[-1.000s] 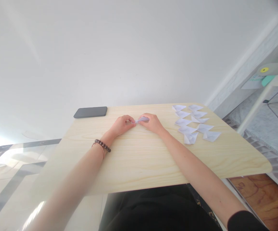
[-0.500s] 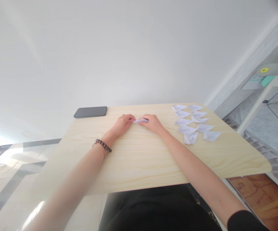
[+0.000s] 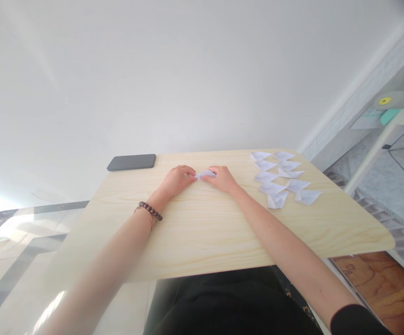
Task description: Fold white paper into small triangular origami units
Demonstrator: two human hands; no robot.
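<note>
Between my hands, a small piece of folded white paper (image 3: 208, 173) rests low over the middle of the table (image 3: 202, 232). My left hand (image 3: 180, 178) pinches its left end with thumb and fingertips. The other end sits between the thumb and fingers of my right hand (image 3: 220, 178), which hide part of it. On the right side of the table, several folded white paper pieces (image 3: 271, 187), pointed at their ends, lie in two rough columns. A bracelet of dark beads (image 3: 149, 210) circles my left wrist.
A dark phone (image 3: 132, 162) lies at the table's far left corner. Behind the table rises a white wall (image 3: 202, 83). To the right stands a white metal frame (image 3: 373, 153), beyond the table's edge.
The folded paper's right part shows more now, rising to a wider pointed shape by my right fingers. My left fingers have shifted slightly; both hands stay in nearly the same place.
</note>
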